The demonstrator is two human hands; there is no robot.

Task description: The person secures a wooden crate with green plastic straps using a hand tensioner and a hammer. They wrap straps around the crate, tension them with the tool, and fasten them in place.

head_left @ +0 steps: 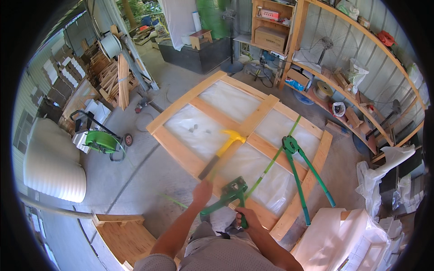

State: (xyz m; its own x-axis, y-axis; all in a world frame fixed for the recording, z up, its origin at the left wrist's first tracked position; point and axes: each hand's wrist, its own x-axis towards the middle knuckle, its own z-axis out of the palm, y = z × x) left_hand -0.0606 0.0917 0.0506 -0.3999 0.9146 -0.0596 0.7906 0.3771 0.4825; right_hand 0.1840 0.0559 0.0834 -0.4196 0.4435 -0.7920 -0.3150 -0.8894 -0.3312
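A flat wooden crate (260, 115) with white film between its slats lies in front of me. A green strap (273, 163) runs across it. My right hand (248, 218) grips a handle of the green strapping tensioner (234, 188) at the crate's near edge. My left hand (203, 192) is closed beside the tensioner, with a blurred length of green strap at its fingers. Just beyond it, a claw hammer (225, 148) with a yellow head and dark grip lies on the slats. Long-handled green cutters (296, 160) rest on the right side, handles spread and overhanging the crate edge.
A green strap reel on a wheeled cart (100, 141) stands left, near a big foam roll (54, 165). A wooden pallet-like piece (124, 237) is at lower left. A wrapped box (341, 241) sits at lower right. Wooden shelving (346, 92) lines the right wall.
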